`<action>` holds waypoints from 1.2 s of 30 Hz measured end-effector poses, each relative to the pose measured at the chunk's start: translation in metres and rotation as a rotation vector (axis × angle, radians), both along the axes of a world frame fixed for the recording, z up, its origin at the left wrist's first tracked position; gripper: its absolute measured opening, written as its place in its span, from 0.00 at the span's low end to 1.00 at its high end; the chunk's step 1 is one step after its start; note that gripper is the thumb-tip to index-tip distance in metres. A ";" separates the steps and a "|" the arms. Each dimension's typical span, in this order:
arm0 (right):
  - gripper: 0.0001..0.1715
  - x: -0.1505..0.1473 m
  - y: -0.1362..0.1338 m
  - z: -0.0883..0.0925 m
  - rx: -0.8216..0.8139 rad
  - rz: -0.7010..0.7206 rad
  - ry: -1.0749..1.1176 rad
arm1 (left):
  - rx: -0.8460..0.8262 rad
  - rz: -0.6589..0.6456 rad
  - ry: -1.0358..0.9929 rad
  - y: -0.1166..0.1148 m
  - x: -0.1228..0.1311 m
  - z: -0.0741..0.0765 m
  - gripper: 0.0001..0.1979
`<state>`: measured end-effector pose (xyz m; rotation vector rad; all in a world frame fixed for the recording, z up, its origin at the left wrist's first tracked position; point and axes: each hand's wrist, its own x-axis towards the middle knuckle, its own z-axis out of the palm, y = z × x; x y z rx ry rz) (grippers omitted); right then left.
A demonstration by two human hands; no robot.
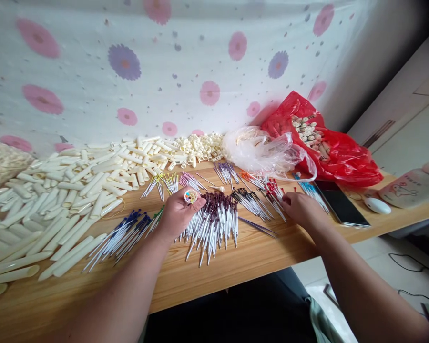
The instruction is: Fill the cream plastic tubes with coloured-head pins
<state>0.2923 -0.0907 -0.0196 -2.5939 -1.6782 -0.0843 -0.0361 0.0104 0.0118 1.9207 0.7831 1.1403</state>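
My left hand (175, 216) is closed around a round white pen part (190, 196), whose open end faces up and shows several coloured tips inside. Its lower body is hidden in my fingers. Just right of and below this hand lies a large heap of brown-tipped pen refills (214, 214). On the right, my right hand (303, 208) has its fingertips pinched at the red-tipped refills (273, 190); a red tip shows at the fingers. Black-tipped refills (252, 202) lie between the hands. Blue-tipped refills (312, 193) are partly behind the right hand.
Many cream pen barrels (71, 190) cover the table's left side. Dark-blue-tipped refills (123, 233) lie in front of them. At the back are a clear plastic bag (260, 150) and a red bag (346, 157) of white parts. A phone (341, 202) and white mouse (378, 206) sit right.
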 end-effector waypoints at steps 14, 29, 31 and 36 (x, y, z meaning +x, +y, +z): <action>0.12 0.007 -0.005 0.020 0.157 -0.066 0.245 | -0.052 0.004 -0.008 0.000 0.001 -0.003 0.11; 0.11 -0.169 0.068 0.065 0.300 0.640 1.335 | -0.547 0.045 -0.634 -0.010 0.019 -0.006 0.12; 0.10 -0.174 0.071 0.060 0.281 0.662 1.395 | -0.594 0.072 -0.710 -0.007 0.015 -0.004 0.11; 0.11 -0.173 0.068 0.047 0.252 0.682 1.530 | -0.604 0.010 -0.754 -0.005 0.011 0.005 0.09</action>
